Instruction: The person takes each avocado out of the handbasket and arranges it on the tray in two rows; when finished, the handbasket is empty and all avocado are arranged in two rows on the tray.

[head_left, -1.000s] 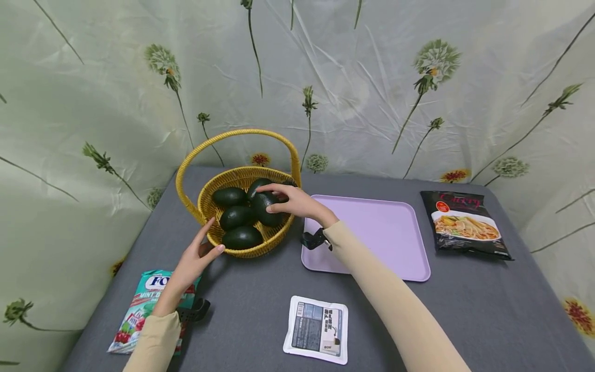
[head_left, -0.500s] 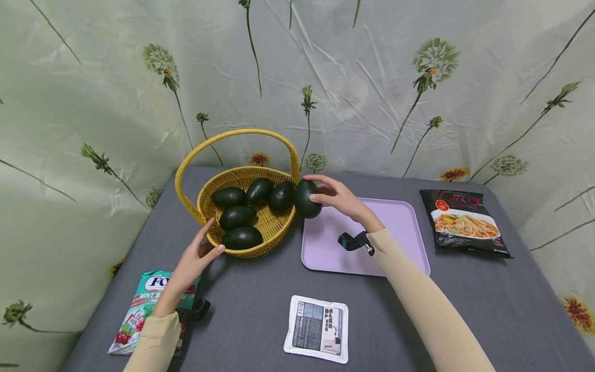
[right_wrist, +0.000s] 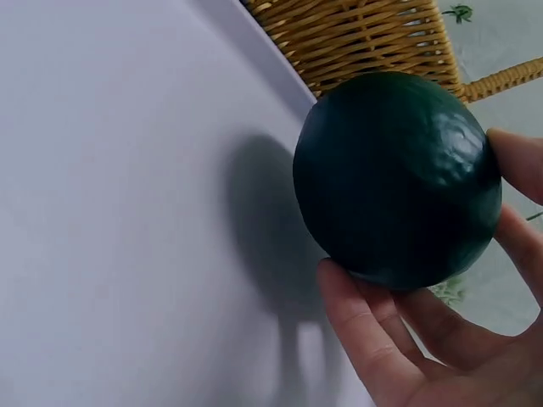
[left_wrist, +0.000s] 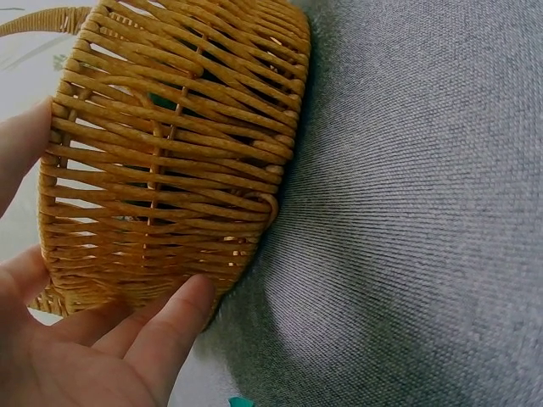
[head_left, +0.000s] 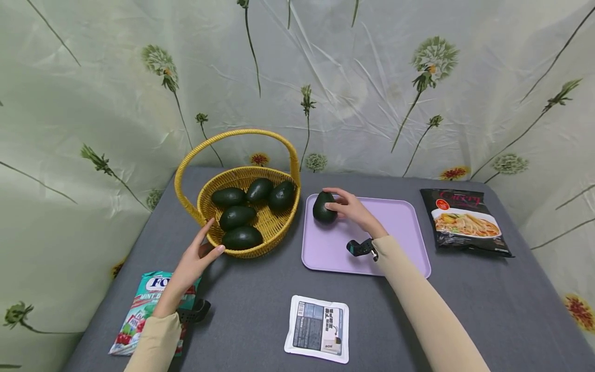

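In the head view, my right hand [head_left: 349, 207] holds a dark green avocado [head_left: 324, 208] over the left end of the lilac tray [head_left: 372, 243]. The right wrist view shows thumb and fingertips on opposite sides of the avocado [right_wrist: 399, 182], with its shadow falling on the tray [right_wrist: 119, 195]. Several more avocados, such as one at the front [head_left: 242, 238], lie in the yellow wicker basket [head_left: 253, 252]. My left hand [head_left: 192, 261] rests against the near-left rim of that basket, fingers spread. In the left wrist view, its straight fingers [left_wrist: 174, 331] touch the woven wall [left_wrist: 170, 170].
A teal candy bag [head_left: 135, 315] lies under the left forearm. A white pouch [head_left: 317, 329] is at the front middle, and a black noodle packet [head_left: 465, 225] lies right of the tray. The basket's tall handle [head_left: 246, 132] arches up near the flowered backdrop [head_left: 353, 93].
The right hand has lifted an avocado from the basket, carried it right past the rim, and lowered it over the tray. The left hand has stayed at the basket.
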Motion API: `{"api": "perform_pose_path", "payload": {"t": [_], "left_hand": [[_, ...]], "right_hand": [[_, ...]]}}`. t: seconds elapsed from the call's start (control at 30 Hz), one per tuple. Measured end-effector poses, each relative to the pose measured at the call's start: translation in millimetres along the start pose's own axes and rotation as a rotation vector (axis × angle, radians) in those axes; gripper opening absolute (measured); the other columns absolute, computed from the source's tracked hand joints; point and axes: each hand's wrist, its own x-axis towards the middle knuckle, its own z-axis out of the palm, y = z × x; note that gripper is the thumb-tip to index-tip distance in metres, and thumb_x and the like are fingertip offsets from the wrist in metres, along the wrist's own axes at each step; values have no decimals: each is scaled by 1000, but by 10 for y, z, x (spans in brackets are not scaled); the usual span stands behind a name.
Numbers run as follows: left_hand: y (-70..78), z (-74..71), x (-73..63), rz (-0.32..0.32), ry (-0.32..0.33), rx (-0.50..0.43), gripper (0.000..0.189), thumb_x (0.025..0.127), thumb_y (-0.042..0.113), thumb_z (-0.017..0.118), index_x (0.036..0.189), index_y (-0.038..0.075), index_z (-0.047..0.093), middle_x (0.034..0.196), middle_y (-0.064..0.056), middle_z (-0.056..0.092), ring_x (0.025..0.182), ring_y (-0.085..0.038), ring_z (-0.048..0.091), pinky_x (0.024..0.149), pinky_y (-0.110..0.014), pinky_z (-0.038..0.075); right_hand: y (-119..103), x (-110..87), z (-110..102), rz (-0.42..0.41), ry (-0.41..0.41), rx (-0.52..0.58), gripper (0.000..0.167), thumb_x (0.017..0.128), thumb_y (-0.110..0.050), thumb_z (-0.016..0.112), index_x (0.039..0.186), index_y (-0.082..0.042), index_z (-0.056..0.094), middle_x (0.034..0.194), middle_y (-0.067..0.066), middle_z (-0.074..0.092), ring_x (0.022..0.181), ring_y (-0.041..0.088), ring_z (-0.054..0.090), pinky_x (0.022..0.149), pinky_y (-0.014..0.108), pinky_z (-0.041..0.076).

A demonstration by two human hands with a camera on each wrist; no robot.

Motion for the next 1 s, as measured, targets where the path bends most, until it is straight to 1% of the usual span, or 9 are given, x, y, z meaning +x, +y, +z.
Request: {"api": "perform_pose_path", "payload": {"t": [0.07,0.27,0.43,0.57,0.67,0.77,1.0], "left_hand": [[-3,1,-2,-6,1,-5,73,99,27,55,156,22,10,158,-14,6,129,-47,36,99,-63,31],[-10,3,-7,5,-1,-17,72,99,25,55,156,22,10,158,-14,5,130,-47,35,98,-63,32],[-19,0,1,12,-2,-15,72,99,26,55,156,23,10,158,-12,6,130,-46,35,98,-62,33],[-35,-1,7,15,0,-12,72,99,27,55,156,23,11,158,-11,7,130,-45,36,98,-62,34],[-45,-1,11,17,0,-13,71,99,27,54,156,23,11,158,-11,7,130,-46,36,98,-62,33],[-39,-3,12,13,-1,-14,72,99,27,55,156,24,10,158,-11,7,130,-46,35,98,-63,32],[-43,-4,14,5,4,-8,72,99,29,55,156,26,11,158,-10,8,130,-46,35,99,-63,31]], "right_hand": [[21,12,14,12,6,-3,52,95,-18,61,143,-9,45,128,25,52,112,32,51,85,42,49],[55,36,30,30,-1,-29,52,97,-21,58,145,-9,43,142,24,38,125,35,41,88,46,48],[62,36,25,40,-45,-23,52,99,-24,54,147,-9,39,143,24,37,125,37,42,93,49,45],[65,22,5,38,-69,9,52,101,-22,50,148,-6,35,147,23,33,127,38,41,96,49,42],[76,9,-11,29,-74,34,52,101,-21,49,149,-6,34,149,22,30,128,37,40,97,49,41],[87,4,-24,20,-74,35,52,101,-20,50,148,-6,35,149,21,31,128,38,41,96,48,43],[92,-8,-46,14,-57,-1,52,100,-22,51,148,-7,37,149,19,31,127,37,40,94,50,44]]}}
